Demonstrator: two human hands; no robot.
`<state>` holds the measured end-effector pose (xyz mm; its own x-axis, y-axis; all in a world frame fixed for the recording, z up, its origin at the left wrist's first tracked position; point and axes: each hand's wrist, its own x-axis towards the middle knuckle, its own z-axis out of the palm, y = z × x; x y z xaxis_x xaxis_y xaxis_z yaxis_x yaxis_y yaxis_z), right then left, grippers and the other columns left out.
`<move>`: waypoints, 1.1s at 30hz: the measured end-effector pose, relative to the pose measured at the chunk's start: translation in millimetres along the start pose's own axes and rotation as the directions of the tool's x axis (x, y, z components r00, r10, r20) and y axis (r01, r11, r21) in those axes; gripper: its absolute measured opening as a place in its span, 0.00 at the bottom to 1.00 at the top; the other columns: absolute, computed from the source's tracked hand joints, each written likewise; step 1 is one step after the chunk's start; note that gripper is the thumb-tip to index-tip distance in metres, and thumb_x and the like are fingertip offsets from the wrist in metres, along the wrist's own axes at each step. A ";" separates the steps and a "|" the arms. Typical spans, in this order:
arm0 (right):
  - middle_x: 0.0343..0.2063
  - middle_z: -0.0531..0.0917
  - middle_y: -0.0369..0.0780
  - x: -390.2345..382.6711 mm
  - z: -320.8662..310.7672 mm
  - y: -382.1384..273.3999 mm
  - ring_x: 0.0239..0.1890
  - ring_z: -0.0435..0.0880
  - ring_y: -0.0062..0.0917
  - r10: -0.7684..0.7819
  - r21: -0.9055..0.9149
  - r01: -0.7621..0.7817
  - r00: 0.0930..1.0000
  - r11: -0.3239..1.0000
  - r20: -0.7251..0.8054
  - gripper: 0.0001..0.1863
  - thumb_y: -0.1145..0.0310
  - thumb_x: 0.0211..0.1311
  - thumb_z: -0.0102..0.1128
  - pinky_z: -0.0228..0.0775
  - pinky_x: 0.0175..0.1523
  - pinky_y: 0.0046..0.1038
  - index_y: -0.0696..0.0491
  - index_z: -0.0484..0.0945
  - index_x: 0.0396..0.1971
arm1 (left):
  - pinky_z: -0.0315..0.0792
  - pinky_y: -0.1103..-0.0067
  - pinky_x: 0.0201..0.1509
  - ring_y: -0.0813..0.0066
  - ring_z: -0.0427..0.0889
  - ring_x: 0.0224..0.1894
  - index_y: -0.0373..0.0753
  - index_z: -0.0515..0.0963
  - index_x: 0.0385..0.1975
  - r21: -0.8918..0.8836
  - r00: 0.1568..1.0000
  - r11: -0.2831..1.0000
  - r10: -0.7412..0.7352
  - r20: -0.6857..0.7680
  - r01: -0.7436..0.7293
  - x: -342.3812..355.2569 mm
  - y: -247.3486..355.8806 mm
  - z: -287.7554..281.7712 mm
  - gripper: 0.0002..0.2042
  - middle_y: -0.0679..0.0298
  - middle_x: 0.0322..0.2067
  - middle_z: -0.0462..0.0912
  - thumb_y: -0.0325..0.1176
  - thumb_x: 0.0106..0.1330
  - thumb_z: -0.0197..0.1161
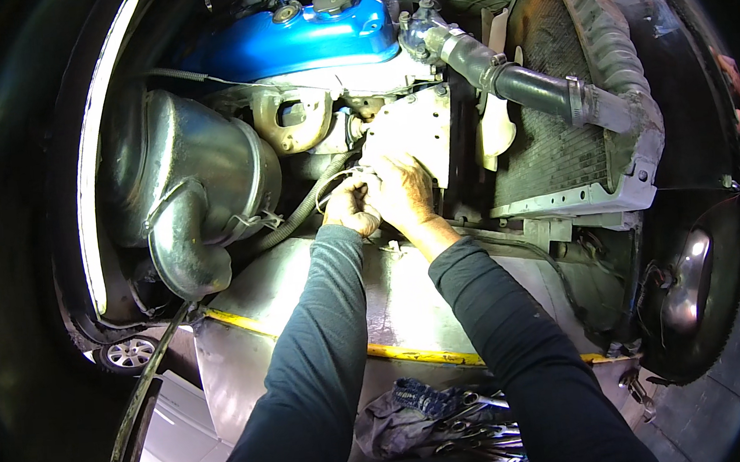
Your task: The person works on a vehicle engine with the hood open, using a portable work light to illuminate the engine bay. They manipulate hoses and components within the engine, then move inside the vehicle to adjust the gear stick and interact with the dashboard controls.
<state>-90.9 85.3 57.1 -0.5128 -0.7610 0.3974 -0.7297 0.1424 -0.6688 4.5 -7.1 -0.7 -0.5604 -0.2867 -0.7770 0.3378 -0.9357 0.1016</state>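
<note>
Both my hands meet in the engine bay, just in front of a pale metal plate (418, 130) with bolts along its edge. My left hand (350, 206) is closed, its fingertips pinched together beside the right hand. A thin curved strand, perhaps wire, shows by its knuckles. My right hand (404, 195) is bent over with its fingers curled in against the left hand's fingertips, close to the plate's lower edge. Glare and the fingers hide what lies between them. A ribbed hose (306, 206) runs just left of my hands.
At left stands a round metal canister (196, 158) with an elbow pipe (180, 248). A blue engine cover (301, 43) lies behind. To the right are a fan blade (497, 127), black hose (534, 93) and radiator (542, 84). Wrenches (475, 428) and a rag (396, 422) lie nearer me.
</note>
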 end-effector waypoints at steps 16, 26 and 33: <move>0.37 0.87 0.41 -0.5 3.6 2.7 0.44 0.84 0.42 -0.003 -0.004 0.002 1.000 1.000 -0.025 0.12 0.70 0.54 0.64 0.76 0.52 0.42 0.49 0.85 0.40 | 0.79 0.60 0.64 0.61 0.87 0.49 0.35 0.82 0.47 0.007 0.991 0.996 -0.094 0.098 0.094 36.5 3.9 -33.4 0.11 0.56 0.47 0.88 0.31 0.69 0.65; 0.37 0.87 0.41 -1.7 2.2 3.2 0.45 0.85 0.41 0.004 0.001 -0.004 1.000 1.000 0.000 0.12 0.72 0.54 0.66 0.76 0.54 0.41 0.50 0.85 0.40 | 0.83 0.74 0.42 0.73 0.84 0.30 0.41 0.76 0.22 0.012 0.997 0.999 -0.049 0.058 0.048 6.1 -9.1 -10.6 0.10 0.67 0.24 0.81 0.26 0.67 0.63; 0.39 0.87 0.40 0.2 0.0 1.3 0.47 0.84 0.41 0.029 -0.009 -0.028 0.999 1.000 0.044 0.12 0.71 0.57 0.64 0.77 0.54 0.41 0.48 0.85 0.42 | 0.83 0.71 0.50 0.71 0.86 0.38 0.38 0.78 0.40 -0.101 0.982 0.992 -0.053 0.179 0.072 -1.1 -6.2 -10.4 0.04 0.64 0.33 0.85 0.27 0.75 0.56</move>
<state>-91.9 85.3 56.3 -0.5130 -0.7838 0.3498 -0.7190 0.1698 -0.6740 10.9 1.2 -7.0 -0.7036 -0.2687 -0.6579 0.3713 -0.9283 -0.0180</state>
